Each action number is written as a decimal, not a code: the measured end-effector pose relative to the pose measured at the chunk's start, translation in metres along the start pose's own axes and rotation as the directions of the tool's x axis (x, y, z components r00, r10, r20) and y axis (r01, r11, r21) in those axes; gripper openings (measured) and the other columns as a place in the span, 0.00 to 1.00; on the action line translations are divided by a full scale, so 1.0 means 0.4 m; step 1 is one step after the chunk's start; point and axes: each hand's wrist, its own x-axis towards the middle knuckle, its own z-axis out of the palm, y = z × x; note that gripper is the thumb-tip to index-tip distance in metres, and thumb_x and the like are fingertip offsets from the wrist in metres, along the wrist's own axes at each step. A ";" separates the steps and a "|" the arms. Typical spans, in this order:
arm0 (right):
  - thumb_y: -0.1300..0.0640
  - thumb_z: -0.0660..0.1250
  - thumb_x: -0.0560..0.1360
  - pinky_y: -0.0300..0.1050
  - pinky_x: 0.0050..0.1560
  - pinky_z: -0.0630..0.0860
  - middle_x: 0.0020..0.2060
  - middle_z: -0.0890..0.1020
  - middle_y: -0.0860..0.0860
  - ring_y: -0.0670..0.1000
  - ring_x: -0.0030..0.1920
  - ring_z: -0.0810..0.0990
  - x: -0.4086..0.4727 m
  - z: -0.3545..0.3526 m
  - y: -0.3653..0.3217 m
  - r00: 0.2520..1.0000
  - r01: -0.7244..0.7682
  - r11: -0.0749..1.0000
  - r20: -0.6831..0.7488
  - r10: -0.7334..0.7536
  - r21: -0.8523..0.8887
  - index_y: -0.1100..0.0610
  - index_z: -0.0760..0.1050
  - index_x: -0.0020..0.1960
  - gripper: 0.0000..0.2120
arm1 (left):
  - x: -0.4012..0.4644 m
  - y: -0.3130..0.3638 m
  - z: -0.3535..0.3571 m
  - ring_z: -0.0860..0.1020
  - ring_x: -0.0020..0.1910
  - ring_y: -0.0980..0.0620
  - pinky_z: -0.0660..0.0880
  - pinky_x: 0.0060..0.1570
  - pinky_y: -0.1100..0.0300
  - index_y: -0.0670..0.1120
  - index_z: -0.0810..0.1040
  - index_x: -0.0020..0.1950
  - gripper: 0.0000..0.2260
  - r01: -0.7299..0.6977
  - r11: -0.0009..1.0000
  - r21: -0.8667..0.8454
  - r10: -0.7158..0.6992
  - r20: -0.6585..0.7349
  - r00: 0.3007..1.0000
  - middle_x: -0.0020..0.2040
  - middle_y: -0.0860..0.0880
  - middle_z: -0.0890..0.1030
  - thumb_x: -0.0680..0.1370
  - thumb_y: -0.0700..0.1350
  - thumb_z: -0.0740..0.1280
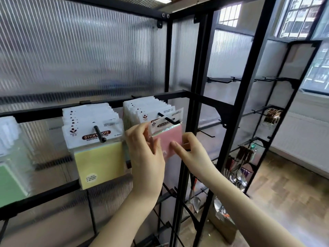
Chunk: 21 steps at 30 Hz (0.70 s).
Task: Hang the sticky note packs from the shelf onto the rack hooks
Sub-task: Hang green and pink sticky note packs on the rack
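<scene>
Pink sticky note pack (170, 139), white header card at the tip of a black rack hook (169, 119), in front of a row of like packs w/ white headers (142, 108) on the same hook; held from both sides. Left hand (146, 152) pinches the pack's left edge, thumb on front; right hand (190, 150) grips the right edge, thumb across the pink face. To the left, a second hook (99, 133) carries yellow packs (99, 161) & green packs (10, 182) hang at far left, all on the black rack (195, 97) w/ ribbed translucent backing; utensils (238, 177) hang on a rack at right.
</scene>
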 end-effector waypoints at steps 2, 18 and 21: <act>0.52 0.67 0.77 0.26 0.36 0.68 0.39 0.77 0.44 0.34 0.36 0.74 -0.012 -0.007 0.022 0.998 -0.036 0.997 0.046 0.039 -0.062 0.49 0.68 0.45 0.08 | -0.022 0.010 0.003 0.73 0.49 0.46 0.69 0.61 0.67 0.31 0.72 0.58 0.21 0.021 1.000 0.019 -0.022 0.023 1.000 0.54 0.36 0.72 0.67 0.23 0.69; 0.45 0.58 0.80 0.49 0.47 0.77 0.45 0.80 0.48 0.51 0.46 0.79 -0.229 0.127 -0.021 0.902 0.198 0.952 0.424 -0.083 -0.235 0.53 0.74 0.52 0.12 | -0.203 0.020 -0.289 0.80 0.53 0.50 0.78 0.52 0.52 0.42 0.80 0.57 0.14 0.113 0.924 0.366 -0.214 0.250 0.944 0.53 0.49 0.81 0.75 0.30 0.65; 0.45 0.57 0.80 0.50 0.48 0.76 0.49 0.80 0.48 0.53 0.49 0.78 -0.270 0.195 -0.087 0.853 0.341 0.919 0.477 -0.214 -0.197 0.53 0.73 0.54 0.13 | -0.223 0.005 -0.415 0.80 0.49 0.51 0.76 0.48 0.58 0.44 0.80 0.57 0.13 0.144 0.846 0.514 -0.291 0.218 0.932 0.52 0.51 0.82 0.75 0.32 0.66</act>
